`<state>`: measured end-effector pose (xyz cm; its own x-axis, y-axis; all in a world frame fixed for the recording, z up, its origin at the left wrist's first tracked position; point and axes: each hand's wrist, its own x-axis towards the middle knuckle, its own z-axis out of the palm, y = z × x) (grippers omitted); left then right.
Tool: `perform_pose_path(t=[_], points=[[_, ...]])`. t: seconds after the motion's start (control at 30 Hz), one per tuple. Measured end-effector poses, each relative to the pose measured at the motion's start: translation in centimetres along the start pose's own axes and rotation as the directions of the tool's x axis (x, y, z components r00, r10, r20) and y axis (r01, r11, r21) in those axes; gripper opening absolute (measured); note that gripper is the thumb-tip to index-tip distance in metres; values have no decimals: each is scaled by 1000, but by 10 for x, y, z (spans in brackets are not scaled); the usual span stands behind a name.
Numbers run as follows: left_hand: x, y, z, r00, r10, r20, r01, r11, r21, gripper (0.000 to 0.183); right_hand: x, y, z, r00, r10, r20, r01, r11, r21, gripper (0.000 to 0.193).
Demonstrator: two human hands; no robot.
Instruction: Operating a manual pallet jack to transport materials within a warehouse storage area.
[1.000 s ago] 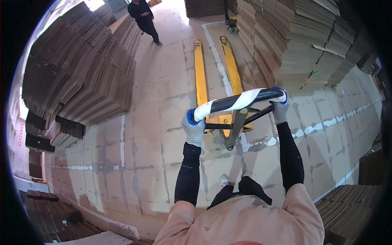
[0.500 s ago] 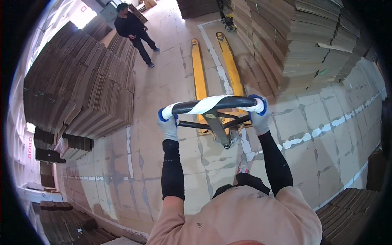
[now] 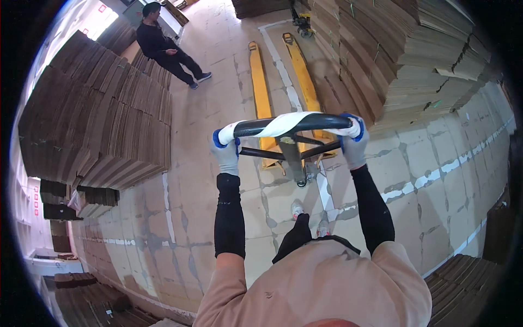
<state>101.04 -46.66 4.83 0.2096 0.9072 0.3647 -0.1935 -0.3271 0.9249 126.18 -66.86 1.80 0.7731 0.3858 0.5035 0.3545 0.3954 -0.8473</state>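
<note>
Both my hands, in white and blue work gloves, grip the black handle (image 3: 250, 128) of a yellow pallet jack. White wrapping winds round the bar. My left hand (image 3: 225, 154) closes on its left end, my right hand (image 3: 355, 146) on its right end. From the handle a dark shaft (image 3: 291, 158) slopes down to the wheeled base near my feet. Beyond it the two yellow forks (image 3: 260, 82) point away from me, with nothing on them. The fingers of both hands are partly hidden by the bar.
Tall cardboard stacks stand at left (image 3: 103, 120) and right (image 3: 425, 54). A person in dark clothes (image 3: 163, 46) stands at the far left of the forks. Another pallet jack (image 3: 302, 23) is at the back beside the right stack. More cardboard (image 3: 471, 286) lies at lower right.
The handle and both my hands have shifted slightly away and to the right. One of my feet has come into view. The other person has moved a little left in the picture.
</note>
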Motion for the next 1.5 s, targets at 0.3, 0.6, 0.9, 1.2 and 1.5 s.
perform_pose_path(t=[0.3, 0.6, 0.9, 1.2, 1.5], points=[[48, -34, 21, 998, 30, 59, -30, 1000, -5, 13, 42, 31, 9, 999, -10, -43, 6, 996, -88, 23], [86, -50, 35, 999, 32, 20, -33, 997, 66, 20, 87, 53, 21, 995, -10, 96, 23, 990, -140, 28], [113, -83, 42, 996, 84, -7, -84, 996, 39, 49, 136, 77, 35, 984, -29, 173, 66, 975, -212, 24], [141, -58, 85, 997, 47, -59, -47, 999, 17, 15, 157, 105, 47, 982, 144, 120, -159, 980, 123, 20], [149, -86, 68, 999, -15, -39, 16, 999, 28, 21, 173, 141, 33, 993, -6, 115, 29, 980, -194, 30]])
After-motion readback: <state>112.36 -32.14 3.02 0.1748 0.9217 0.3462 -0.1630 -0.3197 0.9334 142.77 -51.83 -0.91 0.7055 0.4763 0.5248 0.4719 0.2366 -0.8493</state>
